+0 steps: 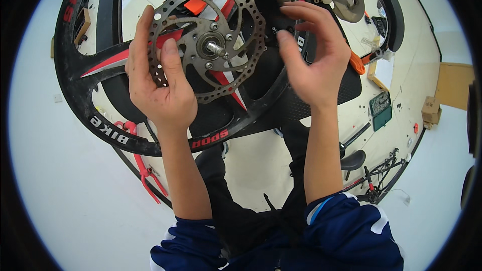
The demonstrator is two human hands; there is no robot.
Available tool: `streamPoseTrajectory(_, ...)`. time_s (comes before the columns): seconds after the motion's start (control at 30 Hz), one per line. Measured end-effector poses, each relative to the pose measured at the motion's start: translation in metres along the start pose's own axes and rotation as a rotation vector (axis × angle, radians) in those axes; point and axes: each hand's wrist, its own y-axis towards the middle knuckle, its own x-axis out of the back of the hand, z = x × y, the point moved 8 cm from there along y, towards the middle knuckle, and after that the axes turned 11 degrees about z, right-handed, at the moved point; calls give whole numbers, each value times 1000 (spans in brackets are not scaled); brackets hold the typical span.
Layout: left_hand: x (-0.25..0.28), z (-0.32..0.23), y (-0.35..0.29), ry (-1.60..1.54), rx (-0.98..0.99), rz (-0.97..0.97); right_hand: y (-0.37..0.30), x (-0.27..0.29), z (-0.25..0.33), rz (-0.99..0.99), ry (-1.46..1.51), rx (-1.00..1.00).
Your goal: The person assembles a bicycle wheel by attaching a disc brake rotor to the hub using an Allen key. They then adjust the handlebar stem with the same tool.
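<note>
A black bicycle wheel (135, 143) with red and silver spokes lies in front of me. At its hub sits a drilled metal brake disc (230, 89), fastened by several bolts around a threaded axle (216, 48). My left hand (163, 90) is at the left edge of this disc, with the disc's rim between thumb and fingers. To the right of the disc, my right hand (319, 62) is raised with thumb and fingers curved and apart, holding nothing. Part of the wheel's right side is hidden behind it.
The wheel rests over a black padded seat (351, 88). An orange-handled tool (357, 63) lies at the right. On the floor are an open green case (380, 110), a saddle (353, 160), a dark bike frame (381, 178), a cardboard box (431, 110) and a red fork (143, 163).
</note>
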Motion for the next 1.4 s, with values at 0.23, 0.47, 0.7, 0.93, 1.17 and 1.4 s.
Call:
streamPoseTrajectory(0.23, -2, -2, 0, -68, 50, -25, -27, 51, -90, -42, -47, -535)
streamPoseTrajectory(0.47, -6, -3, 1, -74, 92, -30, -50, 32, -138, 206, -381, -480)
streamPoseTrajectory(0.7, -6, -10, 5, -77, -47, -107, -43, 2, -161, 497, 272, -624)
streamPoseTrajectory(0.93, -7, -8, 4, -128, 1, -94, -47, -6, -174, 569, 191, -639)
streamPoseTrajectory(1.17, -7, -4, 3, -155, 32, -76, -45, -7, -169, 577, 265, -610)
streamPoseTrajectory(1.4, -4, -1, 2, -160, 51, -72, -41, 8, -142, 582, 289, -711)
